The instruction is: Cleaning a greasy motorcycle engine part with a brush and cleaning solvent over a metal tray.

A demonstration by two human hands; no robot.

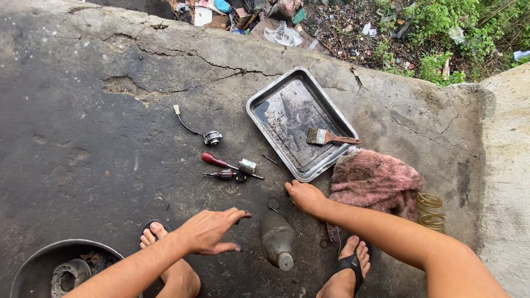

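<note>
My left hand point(212, 230) hovers flat and open above the dark concrete, beside a dirty plastic bottle point(277, 240) lying on its side. My right hand point(305, 196) rests with curled fingers on the ground near the front corner of a metal tray point(270, 105); whether it holds anything small is hidden. A small ring point(273, 203) lies between the two hands. Beyond them lie a red-handled screwdriver point(216, 161), a small metal cylinder point(247, 165), a small motor armature point(223, 175) and a wired round part point(212, 138). A paintbrush point(326, 137) rests in the tray.
A pink rag point(375, 179) lies right of the tray, with a yellow coil spring point(430, 211) beside it. A round basin point(41, 256) with metal parts sits at the bottom left. My sandalled feet point(349, 265) are on the ground. Rubbish and plants lie past the cracked concrete edge.
</note>
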